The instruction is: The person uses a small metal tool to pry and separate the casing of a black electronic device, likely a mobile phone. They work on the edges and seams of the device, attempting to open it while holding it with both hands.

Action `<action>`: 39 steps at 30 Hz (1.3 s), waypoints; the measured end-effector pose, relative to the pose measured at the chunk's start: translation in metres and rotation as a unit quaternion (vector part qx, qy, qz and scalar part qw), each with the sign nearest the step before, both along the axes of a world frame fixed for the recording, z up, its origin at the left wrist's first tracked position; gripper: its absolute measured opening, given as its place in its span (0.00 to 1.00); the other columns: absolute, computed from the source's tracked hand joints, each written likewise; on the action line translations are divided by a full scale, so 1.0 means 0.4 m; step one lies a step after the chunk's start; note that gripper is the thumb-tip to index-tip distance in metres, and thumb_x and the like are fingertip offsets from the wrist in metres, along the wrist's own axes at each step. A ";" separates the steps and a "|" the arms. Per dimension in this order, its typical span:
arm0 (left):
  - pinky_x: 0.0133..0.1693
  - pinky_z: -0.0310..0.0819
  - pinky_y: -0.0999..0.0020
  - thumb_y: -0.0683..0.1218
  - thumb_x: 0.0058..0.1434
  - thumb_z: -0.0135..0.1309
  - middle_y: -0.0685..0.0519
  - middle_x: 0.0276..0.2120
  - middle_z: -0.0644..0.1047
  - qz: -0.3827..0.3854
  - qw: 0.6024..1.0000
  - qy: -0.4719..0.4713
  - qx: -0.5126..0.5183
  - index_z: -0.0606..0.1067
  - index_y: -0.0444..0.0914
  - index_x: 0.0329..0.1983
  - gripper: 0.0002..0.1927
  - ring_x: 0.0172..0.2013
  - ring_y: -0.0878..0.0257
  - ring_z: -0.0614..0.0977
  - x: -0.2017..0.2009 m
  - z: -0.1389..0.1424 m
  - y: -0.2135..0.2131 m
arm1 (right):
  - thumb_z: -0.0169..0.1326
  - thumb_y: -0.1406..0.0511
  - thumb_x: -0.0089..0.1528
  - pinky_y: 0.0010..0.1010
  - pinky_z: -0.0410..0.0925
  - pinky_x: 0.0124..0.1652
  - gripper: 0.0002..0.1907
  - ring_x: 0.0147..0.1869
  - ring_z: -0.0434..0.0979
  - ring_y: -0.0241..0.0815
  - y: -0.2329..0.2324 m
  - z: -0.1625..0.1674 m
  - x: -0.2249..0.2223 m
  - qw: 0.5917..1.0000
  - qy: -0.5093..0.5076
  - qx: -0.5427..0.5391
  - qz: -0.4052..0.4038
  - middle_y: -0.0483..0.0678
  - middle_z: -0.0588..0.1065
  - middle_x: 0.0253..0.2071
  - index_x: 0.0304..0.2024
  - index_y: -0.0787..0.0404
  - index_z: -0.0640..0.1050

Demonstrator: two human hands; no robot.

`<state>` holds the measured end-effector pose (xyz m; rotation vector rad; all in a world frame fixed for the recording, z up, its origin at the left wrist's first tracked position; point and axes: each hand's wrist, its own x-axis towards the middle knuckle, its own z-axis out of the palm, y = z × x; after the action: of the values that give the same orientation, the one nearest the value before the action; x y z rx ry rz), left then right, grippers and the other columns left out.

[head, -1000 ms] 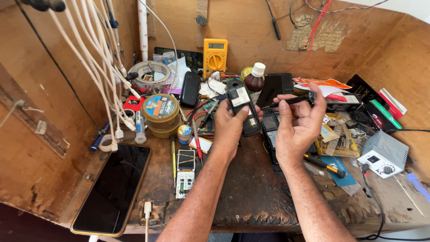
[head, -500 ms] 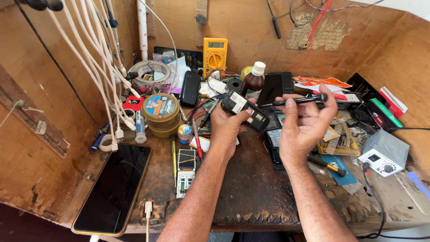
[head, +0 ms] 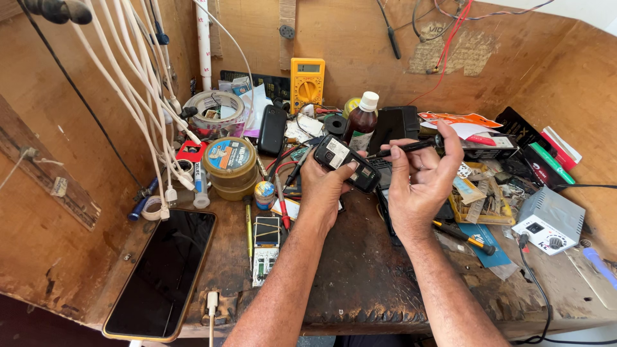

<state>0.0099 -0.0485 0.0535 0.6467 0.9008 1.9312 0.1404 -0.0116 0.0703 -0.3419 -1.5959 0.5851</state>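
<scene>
multimeter [head: 307, 83] behind bottle [head: 361, 123] — smartphone [head: 163, 273] far left

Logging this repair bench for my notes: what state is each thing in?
Small black phone: back cover off, gripped in left hand.
Thin black tool: pinched in right hand.
Brown glass bottle: upright, white cap on.
Large smartphone: flat, screen dark.
Yellow multimeter: leaning upright.

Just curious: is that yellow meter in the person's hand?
No, the yellow meter leans against the back wall, while the left hand holds a small black phone.
</scene>
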 end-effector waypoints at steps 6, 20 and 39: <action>0.34 0.84 0.67 0.32 0.56 0.56 0.48 0.39 0.84 0.005 1.000 -0.013 0.014 0.70 0.36 0.51 0.20 0.37 0.61 0.86 0.001 -0.001 0.002 | 0.52 0.76 0.75 0.29 0.75 0.55 0.32 0.53 0.81 0.40 -0.002 -0.001 -0.007 1.000 -0.018 0.019 -0.005 0.56 0.78 0.49 0.75 0.60 0.52; 0.34 0.83 0.66 0.32 0.55 0.57 0.49 0.40 0.83 0.019 1.000 -0.007 -0.006 0.70 0.35 0.51 0.20 0.37 0.62 0.86 0.001 -0.027 0.022 | 0.56 0.77 0.72 0.28 0.77 0.52 0.30 0.52 0.82 0.38 -0.002 0.004 -0.016 0.990 -0.077 0.100 -0.065 0.54 0.79 0.49 0.72 0.62 0.59; 0.35 0.85 0.64 0.33 0.54 0.57 0.50 0.40 0.83 -0.003 0.999 -0.032 -0.005 0.70 0.36 0.50 0.21 0.38 0.62 0.87 0.001 -0.020 0.018 | 0.55 0.78 0.72 0.27 0.76 0.49 0.31 0.49 0.81 0.36 0.010 0.002 -0.009 0.996 -0.063 0.063 -0.029 0.53 0.79 0.46 0.73 0.63 0.59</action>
<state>0.0101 -0.0414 0.0456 0.5781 0.8659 1.9298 0.1368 -0.0076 0.0712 -0.3348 -1.7287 0.4216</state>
